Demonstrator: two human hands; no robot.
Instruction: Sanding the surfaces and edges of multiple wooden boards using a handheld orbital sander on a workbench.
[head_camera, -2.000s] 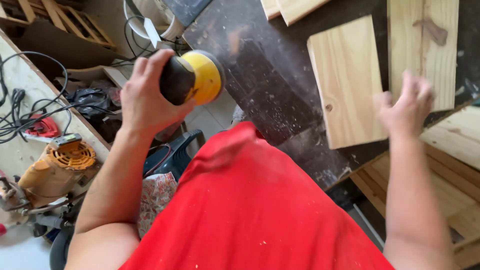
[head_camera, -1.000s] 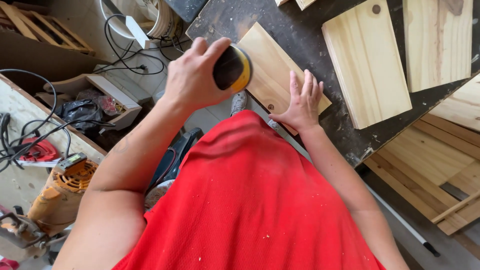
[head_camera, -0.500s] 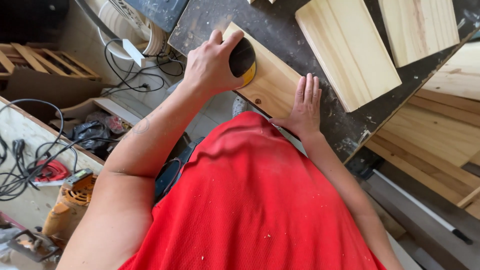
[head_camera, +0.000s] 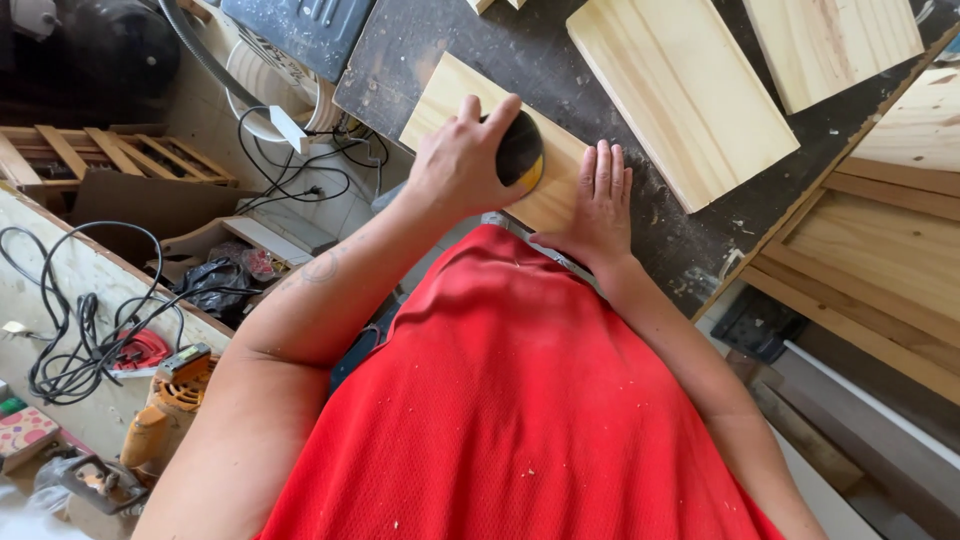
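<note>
My left hand (head_camera: 462, 160) grips a yellow and black handheld sander (head_camera: 522, 152) and presses it onto a small pale wooden board (head_camera: 450, 95) lying on the dark workbench (head_camera: 640, 215). My right hand (head_camera: 598, 200) lies flat with fingers together on the near right end of that same board, just right of the sander. The board's middle is hidden under the sander and both hands.
Two larger pine boards (head_camera: 680, 90) (head_camera: 835, 40) lie farther along the bench. Stacked planks (head_camera: 880, 260) sit at the right. On the left are tangled black cables (head_camera: 90, 330), an orange power tool (head_camera: 165, 415), a wooden pallet (head_camera: 90, 155) and a white bucket (head_camera: 270, 85).
My left hand carried the sander from the left side onto the small board. My right hand came off the larger board and now rests flat on the small one.
</note>
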